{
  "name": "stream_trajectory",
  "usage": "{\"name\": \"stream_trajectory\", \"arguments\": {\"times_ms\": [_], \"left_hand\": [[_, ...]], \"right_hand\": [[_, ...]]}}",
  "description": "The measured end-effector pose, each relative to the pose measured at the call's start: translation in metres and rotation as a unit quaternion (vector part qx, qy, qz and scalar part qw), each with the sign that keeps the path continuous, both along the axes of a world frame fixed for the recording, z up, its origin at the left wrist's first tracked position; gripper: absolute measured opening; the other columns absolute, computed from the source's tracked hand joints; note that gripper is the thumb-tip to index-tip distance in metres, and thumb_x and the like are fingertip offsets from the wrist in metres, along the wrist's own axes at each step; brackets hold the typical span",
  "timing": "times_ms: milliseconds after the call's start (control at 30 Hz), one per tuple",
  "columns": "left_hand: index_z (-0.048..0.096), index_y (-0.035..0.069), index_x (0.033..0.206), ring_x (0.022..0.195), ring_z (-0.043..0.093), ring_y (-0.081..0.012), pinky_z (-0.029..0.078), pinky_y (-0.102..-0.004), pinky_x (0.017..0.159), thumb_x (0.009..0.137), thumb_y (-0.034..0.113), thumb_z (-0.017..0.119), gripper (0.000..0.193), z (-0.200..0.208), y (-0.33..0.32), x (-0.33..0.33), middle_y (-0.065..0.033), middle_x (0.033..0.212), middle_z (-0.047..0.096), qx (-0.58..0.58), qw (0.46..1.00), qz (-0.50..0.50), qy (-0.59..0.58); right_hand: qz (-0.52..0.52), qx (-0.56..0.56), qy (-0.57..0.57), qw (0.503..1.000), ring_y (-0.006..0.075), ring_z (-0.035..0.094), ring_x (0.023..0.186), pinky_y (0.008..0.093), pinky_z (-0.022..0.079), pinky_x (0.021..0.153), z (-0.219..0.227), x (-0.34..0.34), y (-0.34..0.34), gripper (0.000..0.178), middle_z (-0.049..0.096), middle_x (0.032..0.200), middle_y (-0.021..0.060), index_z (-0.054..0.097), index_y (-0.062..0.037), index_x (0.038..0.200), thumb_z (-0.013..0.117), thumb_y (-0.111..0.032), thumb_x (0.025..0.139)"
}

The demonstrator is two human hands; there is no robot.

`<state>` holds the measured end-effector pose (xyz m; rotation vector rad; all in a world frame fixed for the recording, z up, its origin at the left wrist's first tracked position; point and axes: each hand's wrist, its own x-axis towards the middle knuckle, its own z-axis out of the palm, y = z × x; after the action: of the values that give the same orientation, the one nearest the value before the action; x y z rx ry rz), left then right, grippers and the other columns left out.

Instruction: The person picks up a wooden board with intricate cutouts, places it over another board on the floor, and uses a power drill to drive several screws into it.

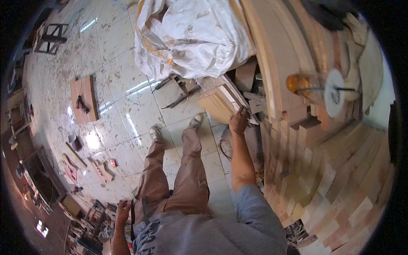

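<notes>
Right grip (239,121): reached forward on a bent arm, at the near end of the wood panels; whether it grasps one, touches one or is released, I cannot tell
Left grip (123,210): low at the person's side, fingers loosely bent, no object visible in it; whether it is fully clenched I cannot tell
Wood panels (216,107): pale yellowish pieces close together, ahead of the right shoe and just below the sack, with a whitish strip along the far side
Sack (195,40): large, white, crumpled, at the top middle, beside long planks
Planks (282,46): tall brown lengths running along the right of the sack
Lumber stack (331,204): many board ends filling the lower right
Disc (335,93): round and white, near an amber piece (297,84) in front of the planks
Floor (117,142): pale glossy tiles, stained and streaked with light reflections
Board (88,91): reddish brown, flat on the floor at left, a dark power tool (83,106) on it
Cut wood piece (101,170): irregular outline, on the floor beside a small red item (113,162)
Shoes (196,121): pale, planted apart on the tiles
</notes>
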<state>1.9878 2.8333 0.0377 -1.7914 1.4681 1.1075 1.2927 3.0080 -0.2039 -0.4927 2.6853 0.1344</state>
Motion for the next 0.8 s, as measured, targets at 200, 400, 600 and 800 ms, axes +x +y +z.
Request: {"name": "stream_trajectory", "arguments": {"times_ms": [200,400,600,800], "left_hand": [[0.059,-0.002,0.135,0.098,0.071,-0.0248,0.055,-0.0368,0.086,0.096,0.031,0.064,0.051,-0.006,0.013,-0.043,-0.0211,0.117,0.071,0.038,0.997,0.064,-0.009],[0.056,0.001,0.140,0.100,0.071,-0.0234,0.056,-0.0368,0.081,0.100,0.034,0.062,0.052,-0.009,-0.004,-0.064,-0.0165,0.120,0.070,0.046,0.992,0.114,0.005],[0.058,0.000,0.136,0.095,0.070,-0.0208,0.054,-0.0346,0.081,0.100,0.033,0.062,0.049,-0.025,-0.016,-0.055,-0.0134,0.114,0.071,0.025,0.989,0.142,0.044],[0.061,-0.001,0.131,0.095,0.069,-0.0231,0.054,-0.0352,0.085,0.100,0.033,0.061,0.046,-0.050,0.013,-0.033,-0.0143,0.106,0.071,0.034,0.986,0.123,0.105]], "right_hand": [[0.038,0.019,0.060,0.997,0.0407,0.046,0.131,0.0533,0.033,0.115,-0.008,-0.013,0.000,0.079,0.048,0.138,0.0229,0.039,0.0037,0.147,0.077,-0.029,0.086],[0.053,0.089,-0.056,0.993,0.0407,0.050,0.127,0.0538,0.039,0.110,-0.005,-0.022,-0.025,0.066,0.051,0.134,0.0247,0.045,0.0004,0.142,0.073,-0.030,0.090],[0.080,0.056,-0.124,0.987,0.0444,0.063,0.112,0.0547,0.051,0.092,-0.005,-0.044,-0.008,0.053,0.064,0.120,0.0285,0.049,0.0005,0.138,0.065,-0.025,0.095],[0.185,0.021,-0.082,0.979,0.0465,0.066,0.100,0.0573,0.051,0.085,0.134,-0.022,0.003,0.047,0.067,0.114,0.0240,0.050,-0.0052,0.135,0.064,-0.026,0.095]]}}
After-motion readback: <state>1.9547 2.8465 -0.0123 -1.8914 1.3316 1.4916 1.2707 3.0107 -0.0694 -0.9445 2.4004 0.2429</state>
